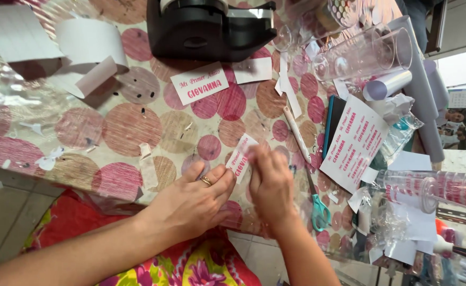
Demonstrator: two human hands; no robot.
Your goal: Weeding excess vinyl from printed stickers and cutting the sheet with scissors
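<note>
Both hands met over a small white label with pink print, which lay tilted on the table well below the black tape dispenser. The left hand, a ring on one finger, lay flat with its fingers together, their tips pressing the label's lower edge. The right hand was curled beside it, fingertips pinching or rubbing at the label's right side; blur hid exactly how they gripped. The two hands touched each other at the label.

A second label of the same kind lay just below the dispenser, with a plain white slip beside it. Right of the dispenser lay a clear plastic tube on its side, and below that a printed sheet of pink labels resting partly on a dark tablet. A white pen lay between the held label and the sheet. Teal-handled scissors sat just right of the right hand. Left of the dispenser lay curled white backing paper. The table wore a clear cover over a cloth of pink and brown circles.
</note>
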